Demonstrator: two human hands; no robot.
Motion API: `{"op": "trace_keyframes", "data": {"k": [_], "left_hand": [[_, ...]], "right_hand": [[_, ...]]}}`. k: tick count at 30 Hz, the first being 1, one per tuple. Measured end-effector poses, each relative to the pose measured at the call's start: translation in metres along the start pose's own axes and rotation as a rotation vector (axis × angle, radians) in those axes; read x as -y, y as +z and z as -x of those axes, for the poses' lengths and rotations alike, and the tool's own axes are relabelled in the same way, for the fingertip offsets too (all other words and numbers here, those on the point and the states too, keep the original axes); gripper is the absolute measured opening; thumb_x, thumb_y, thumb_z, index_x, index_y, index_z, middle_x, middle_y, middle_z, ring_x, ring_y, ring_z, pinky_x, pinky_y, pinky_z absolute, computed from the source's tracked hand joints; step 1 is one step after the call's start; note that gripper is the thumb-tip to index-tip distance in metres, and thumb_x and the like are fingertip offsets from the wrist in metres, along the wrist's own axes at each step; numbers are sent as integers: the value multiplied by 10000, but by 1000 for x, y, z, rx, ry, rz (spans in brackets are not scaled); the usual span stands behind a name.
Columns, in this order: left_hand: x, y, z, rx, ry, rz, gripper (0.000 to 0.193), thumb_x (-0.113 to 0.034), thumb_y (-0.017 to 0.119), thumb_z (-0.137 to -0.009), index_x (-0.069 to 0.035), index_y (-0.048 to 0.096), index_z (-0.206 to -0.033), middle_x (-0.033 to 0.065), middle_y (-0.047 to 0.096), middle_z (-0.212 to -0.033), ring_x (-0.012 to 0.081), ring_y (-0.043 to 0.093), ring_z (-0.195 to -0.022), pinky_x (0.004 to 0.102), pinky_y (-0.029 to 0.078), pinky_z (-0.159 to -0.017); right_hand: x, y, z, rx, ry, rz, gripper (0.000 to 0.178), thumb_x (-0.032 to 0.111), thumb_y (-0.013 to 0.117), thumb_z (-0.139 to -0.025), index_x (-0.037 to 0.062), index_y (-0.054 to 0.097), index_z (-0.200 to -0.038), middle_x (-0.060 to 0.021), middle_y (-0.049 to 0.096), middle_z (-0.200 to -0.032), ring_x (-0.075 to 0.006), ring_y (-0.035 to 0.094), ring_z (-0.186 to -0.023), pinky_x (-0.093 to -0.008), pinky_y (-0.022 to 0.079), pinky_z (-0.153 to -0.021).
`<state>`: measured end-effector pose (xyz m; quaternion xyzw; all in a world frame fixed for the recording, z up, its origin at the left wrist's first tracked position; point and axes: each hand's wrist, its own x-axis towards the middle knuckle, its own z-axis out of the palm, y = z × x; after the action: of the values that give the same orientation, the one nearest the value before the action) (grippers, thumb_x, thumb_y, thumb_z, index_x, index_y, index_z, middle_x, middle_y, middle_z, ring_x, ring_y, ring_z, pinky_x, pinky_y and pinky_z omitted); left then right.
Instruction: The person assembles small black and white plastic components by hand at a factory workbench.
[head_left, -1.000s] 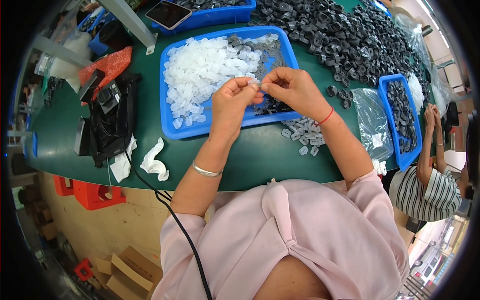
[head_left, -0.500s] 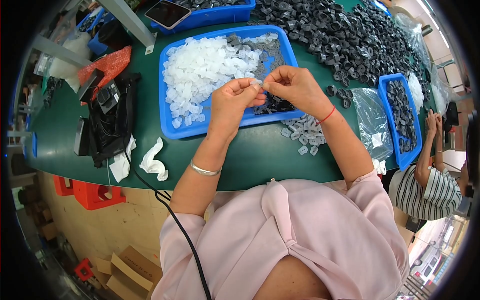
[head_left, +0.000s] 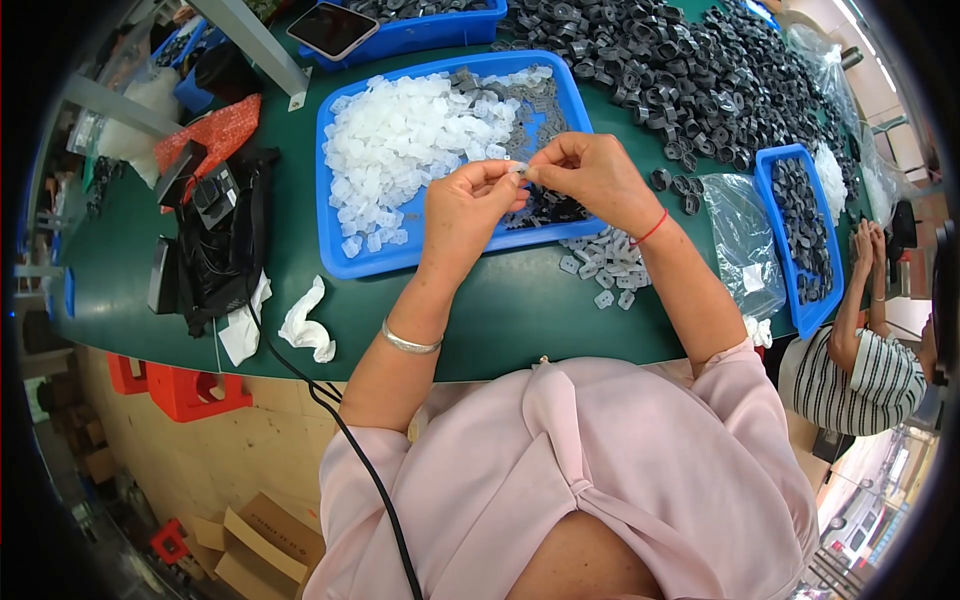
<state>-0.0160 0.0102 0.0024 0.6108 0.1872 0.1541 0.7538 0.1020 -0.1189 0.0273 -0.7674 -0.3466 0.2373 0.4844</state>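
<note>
Above the near edge of a blue tray (head_left: 335,240), my left hand (head_left: 467,205) and my right hand (head_left: 597,180) meet, fingertips pinched on one small pale plastic piece (head_left: 519,170). Its finer shape is hidden by the fingers. A heap of translucent white plastic pieces (head_left: 400,130) fills the tray's left side. Grey pieces (head_left: 540,100) lie at its right, and small black pieces (head_left: 545,208) are partly covered by my right hand. Below my right wrist, assembled-looking grey-white pieces (head_left: 608,265) are piled on the green table.
A large mound of black ring-shaped parts (head_left: 680,80) covers the far right. Beside it stand a clear plastic bag (head_left: 740,235) and a smaller blue tray (head_left: 815,310). At left lie a black bag (head_left: 225,240), crumpled tissue (head_left: 308,322) and a cable (head_left: 375,465). A co-worker (head_left: 860,375) sits at right.
Both hands stay together over the tray with the fingertips shifting slightly around the small piece. The whole view has moved a touch; nothing else visibly differs.
</note>
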Motion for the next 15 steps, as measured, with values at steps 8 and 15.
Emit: {"op": "trace_keyframes", "data": {"k": [8, 15], "left_hand": [[0, -1, -1, 41, 16, -54, 197, -58, 585, -887, 79, 632, -1022, 133, 675, -882, 145, 666, -762, 241, 557, -696], [2, 0, -1, 46, 10, -126, 226, -75, 582, -897, 74, 620, -1062, 134, 676, -894, 156, 665, -784, 253, 548, -724]], "right_hand": [[-3, 1, -1, -50, -1, 4, 155, 107, 695, -794, -39, 676, -844, -22, 647, -746, -48, 548, -667, -206, 455, -587], [-2, 6, 0, -71, -3, 40, 155, 115, 702, -792, -33, 678, -834, -23, 646, -725, -49, 553, -655, -213, 460, -579]]}}
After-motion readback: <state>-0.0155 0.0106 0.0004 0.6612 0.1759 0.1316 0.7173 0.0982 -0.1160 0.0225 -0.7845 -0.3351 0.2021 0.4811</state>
